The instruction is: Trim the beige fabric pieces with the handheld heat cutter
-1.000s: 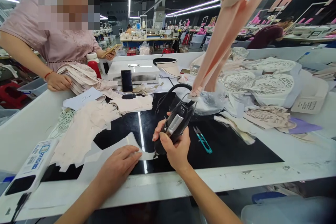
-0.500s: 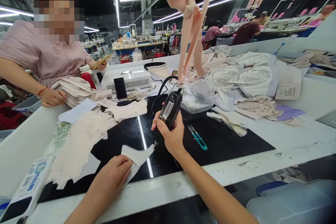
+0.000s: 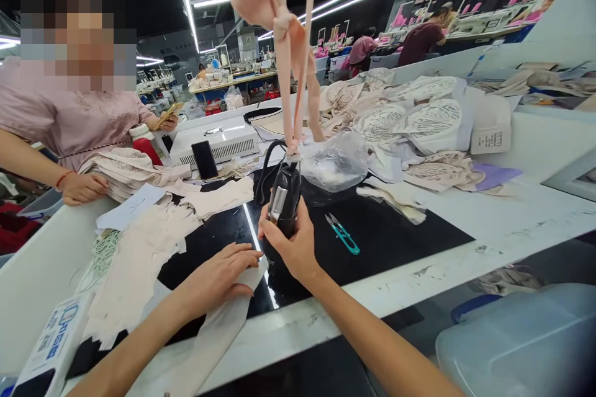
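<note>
A: What to watch first?

B: The black hand tool (image 3: 283, 201), over the black panel (image 3: 395, 242) in the middle of the bench (image 3: 410, 288). Right hand (image 3: 295, 242) wrapped round its body, grip snug.

A: And the left hand (image 3: 226, 273)?

B: Laid over the pale fabric strip (image 3: 218, 329), fingers stretched out, grip not curled round anything. Strip running from the near left, across the bench edge, to just beside the tool's foot. Touching there or not: impossible to tell, too dark at the foot.

A: How to handle this well?

B: Probably best to press the cloth flat and lightly taut under the palm, then steer the tool smoothly and without haste. Mind the left fingertips: very near the foot, so likely the main risk. Better to set them a little farther left.

A: Anything liable to snag?

B: Perhaps the cord (image 3: 263, 164), looping at the far left of the tool, and the peach strap (image 3: 288, 62), hanging down to its top. Allow both some slack. Teal snips (image 3: 344, 237) to the right, well apart from the strip. Cloth pieces (image 3: 139, 254) heaped at the left; wise to avoid catching those.
</note>
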`<action>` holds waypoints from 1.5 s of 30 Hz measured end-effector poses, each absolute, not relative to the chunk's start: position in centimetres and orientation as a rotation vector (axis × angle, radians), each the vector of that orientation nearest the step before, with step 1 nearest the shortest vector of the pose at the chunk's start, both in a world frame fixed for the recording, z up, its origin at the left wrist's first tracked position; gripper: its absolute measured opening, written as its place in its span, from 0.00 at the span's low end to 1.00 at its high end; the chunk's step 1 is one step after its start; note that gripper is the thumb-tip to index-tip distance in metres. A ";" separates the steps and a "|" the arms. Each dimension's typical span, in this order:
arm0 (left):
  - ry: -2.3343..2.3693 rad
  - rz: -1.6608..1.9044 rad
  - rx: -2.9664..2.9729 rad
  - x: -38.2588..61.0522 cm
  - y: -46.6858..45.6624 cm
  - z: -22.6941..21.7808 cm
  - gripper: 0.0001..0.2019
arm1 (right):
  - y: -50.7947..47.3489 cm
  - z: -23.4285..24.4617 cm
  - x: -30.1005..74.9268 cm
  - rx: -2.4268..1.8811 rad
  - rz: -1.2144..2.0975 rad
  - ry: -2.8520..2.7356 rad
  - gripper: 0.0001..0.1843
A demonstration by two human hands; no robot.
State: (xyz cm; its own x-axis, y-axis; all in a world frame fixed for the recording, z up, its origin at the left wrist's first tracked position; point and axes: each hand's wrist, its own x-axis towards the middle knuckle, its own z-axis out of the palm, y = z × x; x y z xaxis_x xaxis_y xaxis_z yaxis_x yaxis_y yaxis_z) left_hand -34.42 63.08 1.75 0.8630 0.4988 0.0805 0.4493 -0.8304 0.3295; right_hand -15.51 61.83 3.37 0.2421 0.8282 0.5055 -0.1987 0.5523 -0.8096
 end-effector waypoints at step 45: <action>0.802 0.027 2.559 -35.8 64.8 -0.3 0.29 | 62.7 1.9 -18.4 -0.761 0.754 -1.082 0.15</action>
